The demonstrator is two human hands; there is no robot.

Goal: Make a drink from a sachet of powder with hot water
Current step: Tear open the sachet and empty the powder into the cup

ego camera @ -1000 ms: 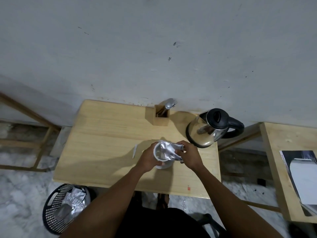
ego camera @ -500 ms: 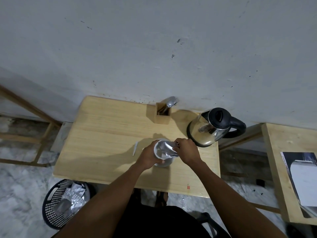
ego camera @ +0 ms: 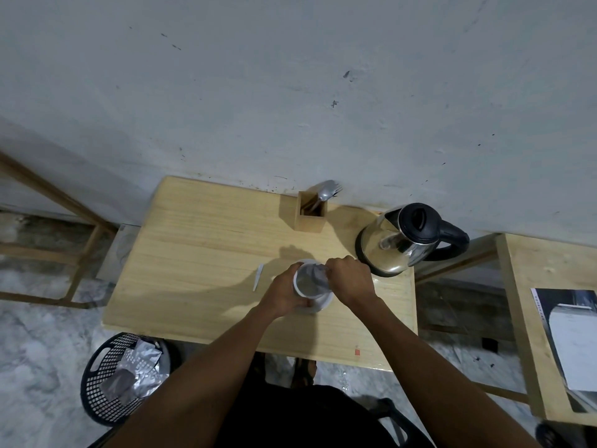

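Left hand [ego camera: 286,294] is wrapped around the white cup [ego camera: 310,286] mid-desk, right hand [ego camera: 350,279] pinches the silver sachet [ego camera: 318,274] tipped into its mouth. The kettle [ego camera: 402,240] sits just beside the right hand, so that side's tight; the wooden cutlery holder [ego camera: 311,211] (spoon and fork poking out) stands behind by the wall. A torn white strip [ego camera: 258,277] lies left of the cup, then lots of bare desk [ego camera: 193,253]. Basket [ego camera: 106,383] of foil wrappers sits on the floor. Powder inside the cup is hard to make out.

Wooden table [ego camera: 200,253]: kettle [ego camera: 399,244], cup [ego camera: 311,282], utensil holder [ego camera: 311,213].
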